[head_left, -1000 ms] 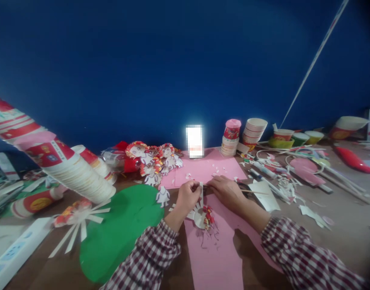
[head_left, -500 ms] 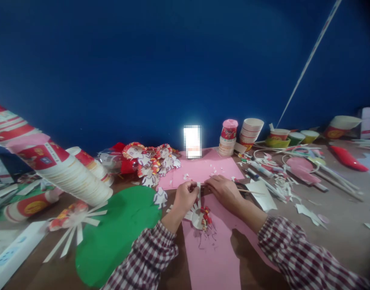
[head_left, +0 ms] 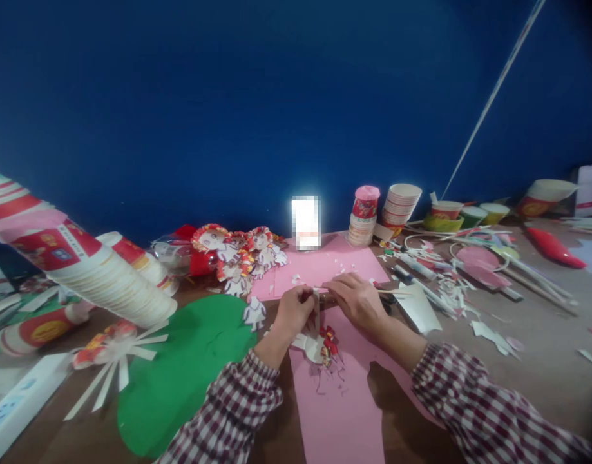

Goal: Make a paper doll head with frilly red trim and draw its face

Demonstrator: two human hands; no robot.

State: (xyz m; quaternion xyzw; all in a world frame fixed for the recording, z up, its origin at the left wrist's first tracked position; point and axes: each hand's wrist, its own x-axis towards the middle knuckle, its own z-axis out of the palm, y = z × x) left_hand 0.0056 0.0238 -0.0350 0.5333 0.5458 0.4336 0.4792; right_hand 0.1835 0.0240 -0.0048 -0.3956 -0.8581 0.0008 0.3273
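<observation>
In the middle of the head view, my left hand point(head_left: 296, 312) is closed with thumb and fingers pinching a white paper strip point(head_left: 317, 303). That strip belongs to a paper cup cut into strips point(head_left: 315, 348), whose round base lies on pink paper with red and yellow curled strips along its right side. My right hand point(head_left: 358, 303) is closed over a thin stick point(head_left: 392, 292), which sticks out to its right; its fingertips are beside the strip. Thin dark scraps point(head_left: 327, 377) lie just below the cup.
A green sheet point(head_left: 189, 374) and another strip-cut cup point(head_left: 116, 351) lie to the left, under leaning stacked cups point(head_left: 112, 283). Paper figures point(head_left: 232, 254) stand behind. Cup stacks point(head_left: 402, 206), markers and paper scraps point(head_left: 457, 299) crowd the right. A blue wall point(head_left: 228, 116) rises behind.
The strip at my left fingers now stands more upright and hides less of the pink paper. My right hand has shifted slightly up along the stick. The whole view has moved a little.
</observation>
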